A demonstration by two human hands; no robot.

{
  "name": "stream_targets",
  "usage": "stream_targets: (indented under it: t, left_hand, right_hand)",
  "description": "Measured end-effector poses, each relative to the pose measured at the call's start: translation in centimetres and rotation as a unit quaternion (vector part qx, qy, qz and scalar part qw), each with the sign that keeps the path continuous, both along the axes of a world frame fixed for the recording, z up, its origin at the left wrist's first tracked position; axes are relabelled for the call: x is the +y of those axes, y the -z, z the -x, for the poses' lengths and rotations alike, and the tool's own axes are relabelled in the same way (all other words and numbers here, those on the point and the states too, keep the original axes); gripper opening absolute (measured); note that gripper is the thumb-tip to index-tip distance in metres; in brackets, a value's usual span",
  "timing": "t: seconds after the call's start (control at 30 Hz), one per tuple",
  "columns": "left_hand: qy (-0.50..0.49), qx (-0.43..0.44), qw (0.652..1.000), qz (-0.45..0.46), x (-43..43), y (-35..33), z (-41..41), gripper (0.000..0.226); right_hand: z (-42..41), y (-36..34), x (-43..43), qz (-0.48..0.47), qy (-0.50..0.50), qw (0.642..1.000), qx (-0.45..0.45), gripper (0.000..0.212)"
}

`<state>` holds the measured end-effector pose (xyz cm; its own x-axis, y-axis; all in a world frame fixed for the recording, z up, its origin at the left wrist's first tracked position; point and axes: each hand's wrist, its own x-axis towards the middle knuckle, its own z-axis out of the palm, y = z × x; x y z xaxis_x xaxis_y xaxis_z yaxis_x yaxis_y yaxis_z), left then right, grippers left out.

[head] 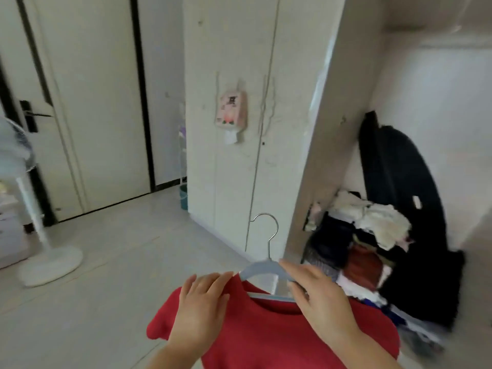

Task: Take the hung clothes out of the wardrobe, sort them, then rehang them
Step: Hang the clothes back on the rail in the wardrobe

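A red shirt (266,334) hangs on a pale blue hanger (262,267) with a metal hook, held low in front of me. My left hand (202,302) lies on the shirt's left shoulder, its fingertips at the hanger's left end. My right hand (316,294) grips the hanger's right arm at the neckline. To the right the open wardrobe (332,129) shows a black garment (394,195) standing against its back wall. A heap of mixed clothes (359,241) fills the wardrobe floor.
A white standing fan (40,235) is at the left on the tiled floor. Closed white doors (101,102) with black trim are behind it. A pink tissue holder (231,113) hangs on the wardrobe's closed door. A small teal bin (183,197) sits by the cabinet corner.
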<state>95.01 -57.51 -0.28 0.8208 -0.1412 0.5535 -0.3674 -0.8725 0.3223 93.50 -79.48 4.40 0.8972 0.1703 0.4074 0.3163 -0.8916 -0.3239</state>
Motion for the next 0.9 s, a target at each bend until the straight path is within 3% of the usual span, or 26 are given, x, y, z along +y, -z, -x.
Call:
stream_targets:
  t: [0.13, 0.3, 0.73, 0.9]
  left_hand:
    - [0.108, 0.080, 0.991, 0.001, -10.8, -0.9, -6.0, 0.041]
    - [0.208, 0.102, 0.973, -0.004, -22.0, -2.1, -12.5, 0.042]
    - [0.425, 0.062, 0.903, 0.014, -41.8, -7.9, -29.9, 0.048]
    - [0.468, 0.039, 0.882, 0.030, -48.8, -10.6, -34.5, 0.046]
  right_hand:
    - [-1.7, -1.8, -10.0, 0.015, 0.094, 0.995, -0.006, 0.047]
    - [-3.7, -3.7, -19.2, 0.053, 0.195, 0.979, -0.006, 0.045]
    - [-14.4, -9.9, -34.2, 0.093, 0.388, 0.917, -0.026, 0.044]
    - [-17.0, -12.7, -39.5, 0.170, 0.443, 0.880, -0.019, 0.045]
